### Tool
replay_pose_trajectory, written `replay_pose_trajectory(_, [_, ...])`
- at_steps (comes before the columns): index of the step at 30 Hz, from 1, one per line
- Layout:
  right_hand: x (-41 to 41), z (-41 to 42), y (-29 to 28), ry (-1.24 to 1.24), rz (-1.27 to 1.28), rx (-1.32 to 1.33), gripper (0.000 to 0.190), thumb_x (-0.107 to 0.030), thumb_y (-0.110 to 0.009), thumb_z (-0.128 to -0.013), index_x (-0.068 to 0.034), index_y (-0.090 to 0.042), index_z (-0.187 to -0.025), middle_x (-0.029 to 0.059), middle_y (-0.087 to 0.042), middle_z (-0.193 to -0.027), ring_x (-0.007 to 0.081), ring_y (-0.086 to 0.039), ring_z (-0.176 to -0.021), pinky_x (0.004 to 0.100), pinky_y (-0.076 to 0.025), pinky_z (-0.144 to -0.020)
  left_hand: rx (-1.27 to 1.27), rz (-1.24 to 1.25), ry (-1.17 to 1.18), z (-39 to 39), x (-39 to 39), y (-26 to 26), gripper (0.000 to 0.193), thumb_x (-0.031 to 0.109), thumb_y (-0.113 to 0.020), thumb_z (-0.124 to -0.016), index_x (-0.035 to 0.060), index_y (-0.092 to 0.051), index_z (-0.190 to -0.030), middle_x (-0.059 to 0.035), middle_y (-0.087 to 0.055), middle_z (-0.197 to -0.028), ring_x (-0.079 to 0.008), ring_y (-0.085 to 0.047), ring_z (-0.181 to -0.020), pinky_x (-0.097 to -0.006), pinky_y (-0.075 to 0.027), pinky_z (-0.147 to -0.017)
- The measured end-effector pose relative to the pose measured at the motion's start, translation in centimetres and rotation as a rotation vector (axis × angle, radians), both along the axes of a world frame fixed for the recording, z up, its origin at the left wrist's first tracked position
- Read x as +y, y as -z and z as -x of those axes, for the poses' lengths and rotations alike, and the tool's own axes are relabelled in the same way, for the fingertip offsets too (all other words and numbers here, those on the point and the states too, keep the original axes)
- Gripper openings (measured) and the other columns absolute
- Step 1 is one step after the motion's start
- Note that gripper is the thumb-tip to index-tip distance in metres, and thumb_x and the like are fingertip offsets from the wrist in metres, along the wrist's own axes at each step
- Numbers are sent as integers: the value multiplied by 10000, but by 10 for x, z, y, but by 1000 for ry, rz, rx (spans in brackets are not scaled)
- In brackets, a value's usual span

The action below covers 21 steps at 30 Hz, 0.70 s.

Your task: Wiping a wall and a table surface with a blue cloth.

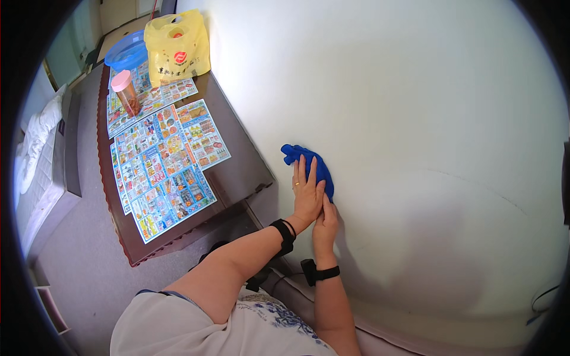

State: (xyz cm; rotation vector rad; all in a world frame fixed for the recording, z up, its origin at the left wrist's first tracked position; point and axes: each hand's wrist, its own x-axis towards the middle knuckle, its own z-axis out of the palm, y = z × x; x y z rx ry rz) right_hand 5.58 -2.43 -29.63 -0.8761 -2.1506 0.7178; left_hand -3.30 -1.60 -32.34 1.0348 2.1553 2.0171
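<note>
A crumpled blue cloth (318, 171) lies flat against the white wall (401, 111), just right of the table's near corner. My left hand (307, 196) presses on it with fingers stretched out and a ring on one finger. Beside and slightly below it, my right hand (327, 220) touches the cloth's lower part, its fingers partly behind my left hand. A dark band is on each wrist. A thin dark mark (478, 187) runs along the wall to the right of the cloth.
The dark wooden table (236, 178) at left bears printed flyers (164, 160), a pink-lidded jar (127, 93), a blue plastic basin (127, 51) and a yellow plastic bag (178, 53). A bed (53, 178) stands at far left. A cable (541, 305) shows at lower right.
</note>
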Motion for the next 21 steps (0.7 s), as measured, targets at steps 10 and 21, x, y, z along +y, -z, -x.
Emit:
replay_pose_trajectory(10, [0, 12, 0, -23, 79, 51, 341, 18, -478, -877, 1, -530, -1214, 174, -592, -1048, 302, -574, -970, 359, -445, -856, -326, -41, 41, -2, -6, -14, 586, 194, -444, -920, 111, -209, -1450, -242, -64, -1495, -515, -101, -1314, -534, -133, -1083])
replay_pose_trajectory(21, [-1, 53, -95, -8, 53, 291, 378, -6, -495, -891, 26, -486, -1267, 112, -560, -1218, 184, -525, -1101, 293, -403, -933, 111, -266, 81, 43, 5, -127, 556, 145, -518, -871, 76, -348, -1396, -210, -105, -1496, -433, -65, -1369, -504, -123, -1091])
